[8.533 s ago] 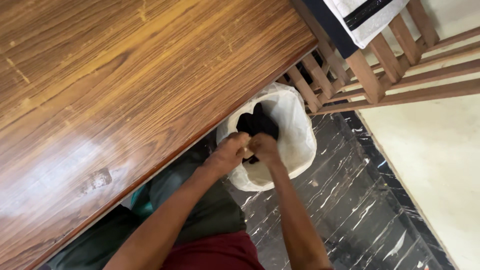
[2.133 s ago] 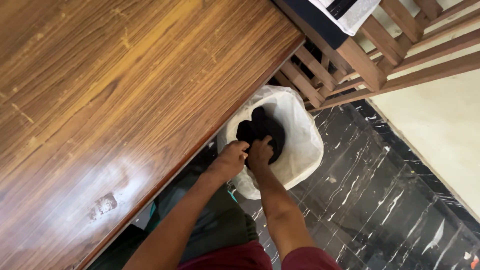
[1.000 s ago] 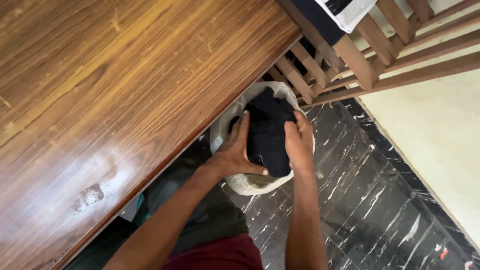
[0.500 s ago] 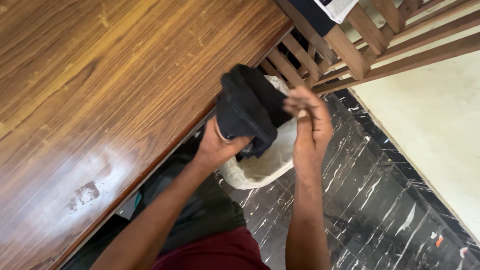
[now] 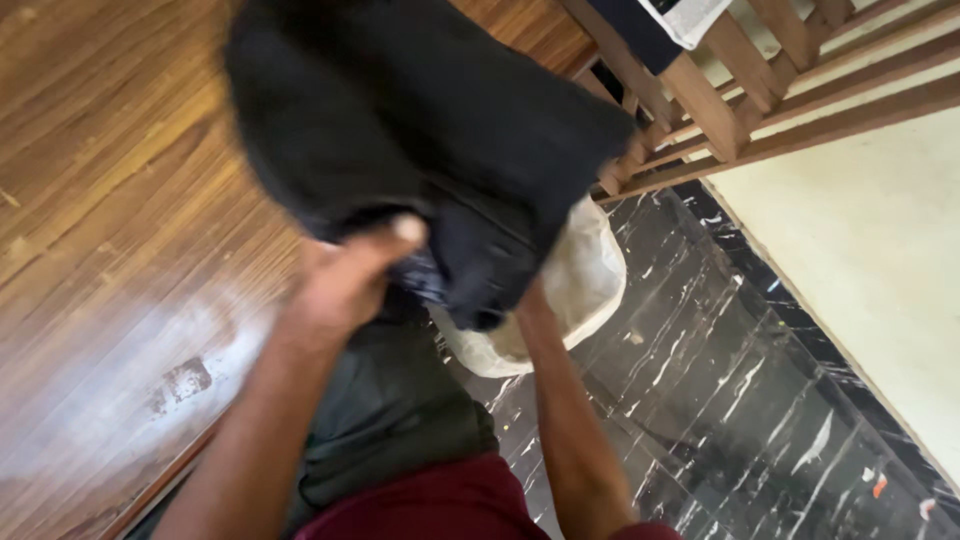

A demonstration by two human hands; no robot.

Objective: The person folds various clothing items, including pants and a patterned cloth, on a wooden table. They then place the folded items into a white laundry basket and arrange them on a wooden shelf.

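Fingers of left hand (image 5: 345, 285) curled shut on lower fold of black garment (image 5: 420, 140), thumb tip pale against cloth. Right hand mostly hidden behind garment; only wrist visible, grip state cannot tell. Garment bunched, blurred, lifted above both hands, hanging over wooden table (image 5: 120, 220) edge. White bag (image 5: 585, 285) just below and behind garment, on black marble floor (image 5: 720, 400). Wooden slatted rail (image 5: 720, 105) beyond. Maroon clothing at bottom edge.
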